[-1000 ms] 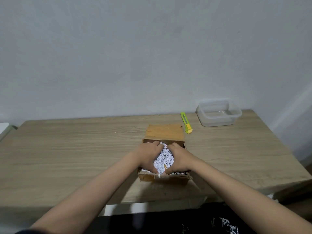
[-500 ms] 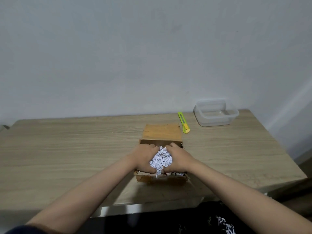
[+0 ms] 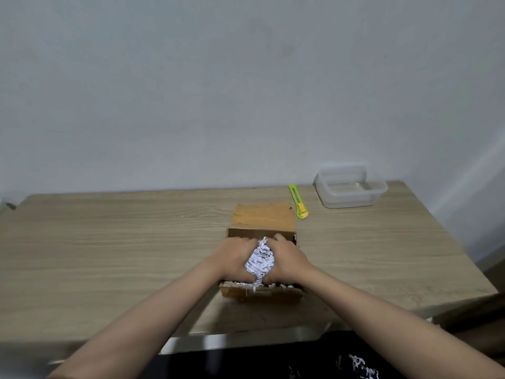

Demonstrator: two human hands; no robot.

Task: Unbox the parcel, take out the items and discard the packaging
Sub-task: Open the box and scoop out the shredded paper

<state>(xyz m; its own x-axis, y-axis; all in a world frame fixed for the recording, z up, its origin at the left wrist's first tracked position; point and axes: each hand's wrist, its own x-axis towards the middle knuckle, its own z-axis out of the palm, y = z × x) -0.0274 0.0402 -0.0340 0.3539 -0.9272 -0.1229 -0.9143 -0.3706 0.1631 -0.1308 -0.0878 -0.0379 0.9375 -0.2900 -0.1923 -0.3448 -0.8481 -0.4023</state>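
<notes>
An open brown cardboard box (image 3: 263, 294) stands near the table's front edge, its far flap (image 3: 263, 218) folded back flat. Both hands are inside it. My left hand (image 3: 235, 259) and my right hand (image 3: 288, 259) press together around a wad of white shredded paper (image 3: 260, 261), cupping it from either side. A few shreds hang down over the box's near wall. Whatever lies under the paper is hidden.
A green and yellow utility knife (image 3: 298, 202) lies just beyond the box on the right. A clear plastic container (image 3: 350, 190) stands at the back right corner of the wooden table (image 3: 109, 255). Shredded paper scraps (image 3: 363, 369) lie on dark fabric below the table edge.
The hands have squeezed the shredded paper into a tighter, narrower wad and raised it a little in the box. The view has shifted slightly.
</notes>
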